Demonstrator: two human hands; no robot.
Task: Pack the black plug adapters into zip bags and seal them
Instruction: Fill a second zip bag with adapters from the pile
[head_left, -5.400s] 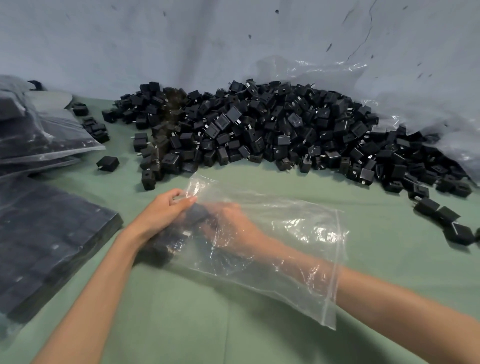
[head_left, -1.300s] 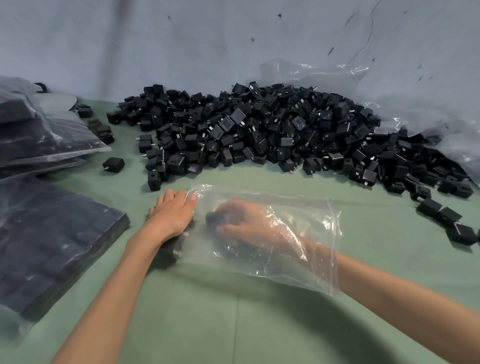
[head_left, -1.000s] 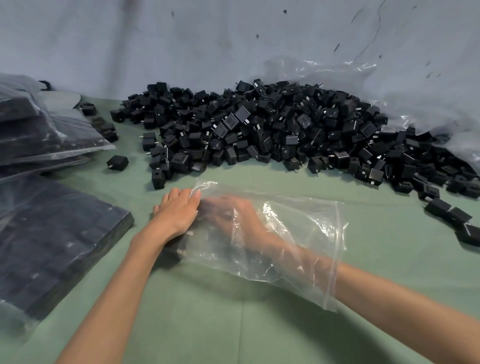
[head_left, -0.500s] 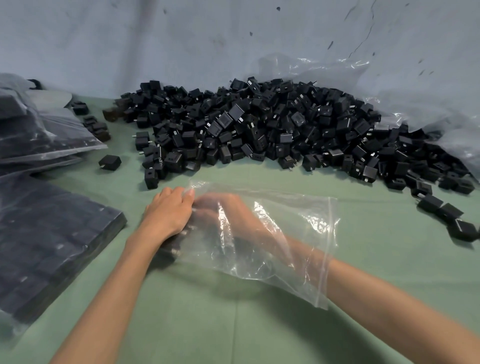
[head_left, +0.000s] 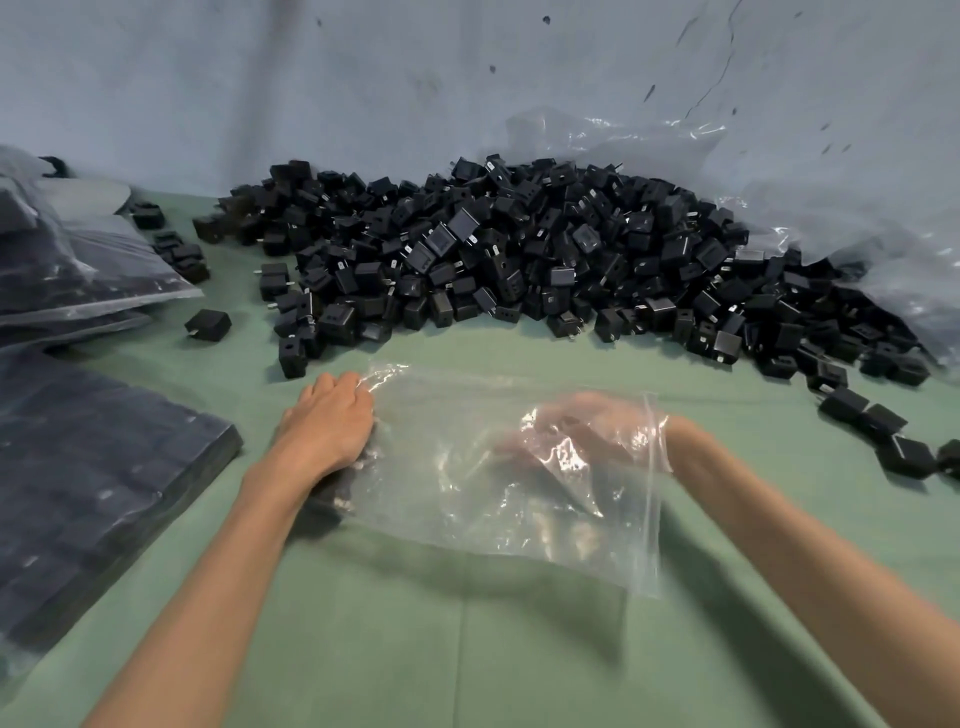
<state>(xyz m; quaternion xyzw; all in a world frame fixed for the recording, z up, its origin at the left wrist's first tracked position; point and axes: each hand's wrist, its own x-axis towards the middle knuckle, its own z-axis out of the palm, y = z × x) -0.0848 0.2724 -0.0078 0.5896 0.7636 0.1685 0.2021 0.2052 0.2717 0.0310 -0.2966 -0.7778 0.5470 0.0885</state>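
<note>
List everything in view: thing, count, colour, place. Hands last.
adapter heap: too many to count, black, back of table
stray adapters: a handful, black, right edge; one more left of heap
clear zip bag: one, clear, centre, mouth to the right
packed bags: at least three, clear over black, left edge
plastic sheet: one, clear, behind heap at right
table cover: one, green
wall: grey-blue, behind
left hand: grips bag's left end
right hand: inside bag near its mouth, blurred
</note>
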